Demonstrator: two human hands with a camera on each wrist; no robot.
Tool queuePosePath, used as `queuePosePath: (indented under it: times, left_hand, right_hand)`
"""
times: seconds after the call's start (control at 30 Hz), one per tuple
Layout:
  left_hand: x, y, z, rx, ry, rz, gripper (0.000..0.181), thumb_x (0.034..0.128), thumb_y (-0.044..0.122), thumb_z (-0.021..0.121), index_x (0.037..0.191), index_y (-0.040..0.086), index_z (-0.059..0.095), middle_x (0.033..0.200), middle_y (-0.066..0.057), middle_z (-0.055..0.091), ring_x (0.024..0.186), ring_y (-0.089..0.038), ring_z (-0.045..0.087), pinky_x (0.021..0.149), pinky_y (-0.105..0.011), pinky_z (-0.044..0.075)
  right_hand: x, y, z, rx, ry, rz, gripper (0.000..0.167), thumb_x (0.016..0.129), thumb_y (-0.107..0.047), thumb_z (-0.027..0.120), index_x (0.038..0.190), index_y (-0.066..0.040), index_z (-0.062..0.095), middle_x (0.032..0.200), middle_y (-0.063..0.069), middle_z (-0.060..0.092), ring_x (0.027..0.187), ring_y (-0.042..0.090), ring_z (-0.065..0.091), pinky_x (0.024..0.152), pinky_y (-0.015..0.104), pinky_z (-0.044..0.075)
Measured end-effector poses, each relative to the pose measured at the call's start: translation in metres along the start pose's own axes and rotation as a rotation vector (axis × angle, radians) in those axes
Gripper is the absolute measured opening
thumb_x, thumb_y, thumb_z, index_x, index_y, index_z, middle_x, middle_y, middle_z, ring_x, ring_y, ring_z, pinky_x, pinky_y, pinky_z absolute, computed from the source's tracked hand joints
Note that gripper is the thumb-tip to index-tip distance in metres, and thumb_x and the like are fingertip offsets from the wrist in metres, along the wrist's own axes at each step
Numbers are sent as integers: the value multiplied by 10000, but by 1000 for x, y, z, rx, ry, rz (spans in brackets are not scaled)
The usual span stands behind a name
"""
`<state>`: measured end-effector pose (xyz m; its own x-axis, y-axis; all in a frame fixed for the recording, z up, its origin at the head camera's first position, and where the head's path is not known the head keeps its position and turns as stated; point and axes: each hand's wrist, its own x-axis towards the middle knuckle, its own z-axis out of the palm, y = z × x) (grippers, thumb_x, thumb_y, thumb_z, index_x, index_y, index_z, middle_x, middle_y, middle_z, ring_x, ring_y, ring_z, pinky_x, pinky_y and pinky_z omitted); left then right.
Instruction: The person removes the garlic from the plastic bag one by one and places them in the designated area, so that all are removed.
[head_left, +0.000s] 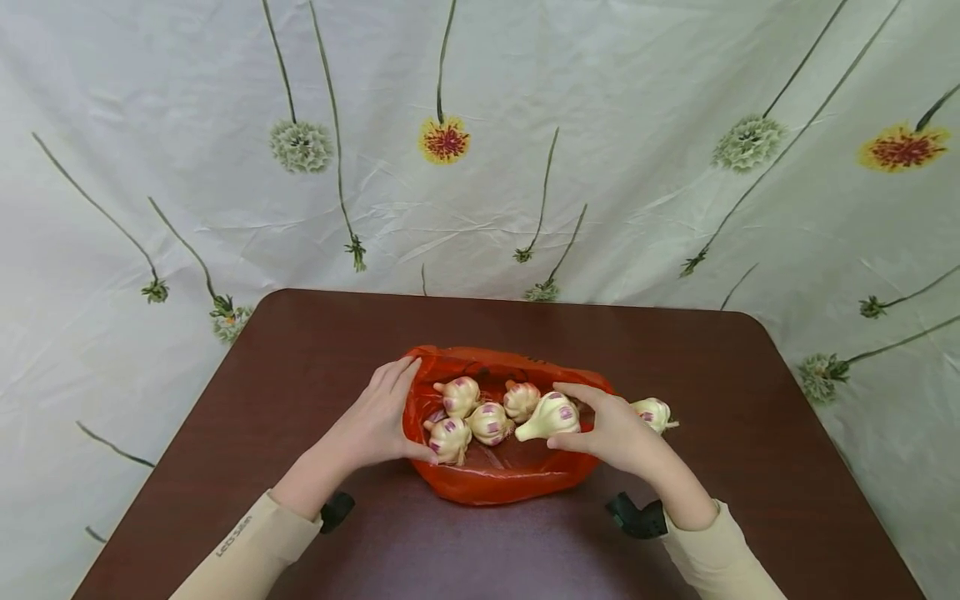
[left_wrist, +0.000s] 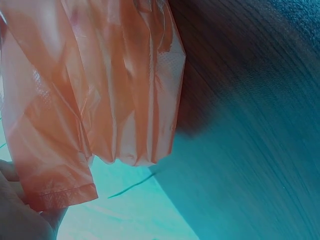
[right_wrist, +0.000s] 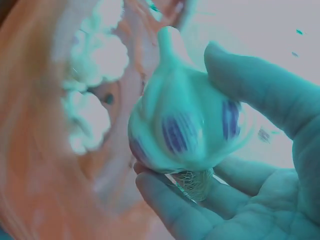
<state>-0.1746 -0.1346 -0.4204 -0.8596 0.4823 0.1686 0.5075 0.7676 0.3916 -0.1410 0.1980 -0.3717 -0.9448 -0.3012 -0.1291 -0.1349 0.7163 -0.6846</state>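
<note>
A red plastic bag (head_left: 504,487) lies with its mouth spread wide on the table. Its left rim is held by my left hand (head_left: 378,417), thumb at the near side and fingers at the far side. In the left wrist view, part of that hand (left_wrist: 22,217) shows at the bag's folded edge. My right hand (head_left: 618,429) grips a garlic bulb (head_left: 553,415) between thumb and fingers, over the bag's right part. Up close, the garlic bulb (right_wrist: 185,122) is pale with purple patches and a dry root tuft. Several more garlic bulbs (head_left: 490,422) sit inside the bag.
One garlic bulb (head_left: 652,413) lies outside the bag, right of it and partly behind my right hand. The dark brown table (head_left: 337,333) has rounded far corners. Behind it hangs a pale cloth (head_left: 480,200) printed with flowers.
</note>
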Motion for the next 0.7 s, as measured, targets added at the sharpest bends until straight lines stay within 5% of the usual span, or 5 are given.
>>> queuePosePath:
  times: [0.43, 0.7]
  left_hand:
    - [0, -3, 0, -12, 12, 3, 1232, 565, 503, 926, 1465, -86, 324, 1498, -289, 362, 1350, -447, 333, 1052, -591, 419]
    - [0, -1, 0, -34, -9, -4, 1237, 566, 476, 932, 1479, -73, 305, 1513, -285, 339, 1358, -444, 312, 1054, -606, 409]
  right_hand:
    - [-28, 21, -59, 259, 124, 95, 738, 884, -298, 747, 1506, -111, 394, 1364, 179, 571, 1098, 247, 631, 762, 215, 522]
    - [-47, 40, -70, 298, 205, 147, 731, 911, -314, 716, 1523, -120, 366, 1417, 179, 509, 1000, -132, 564, 804, 192, 536]
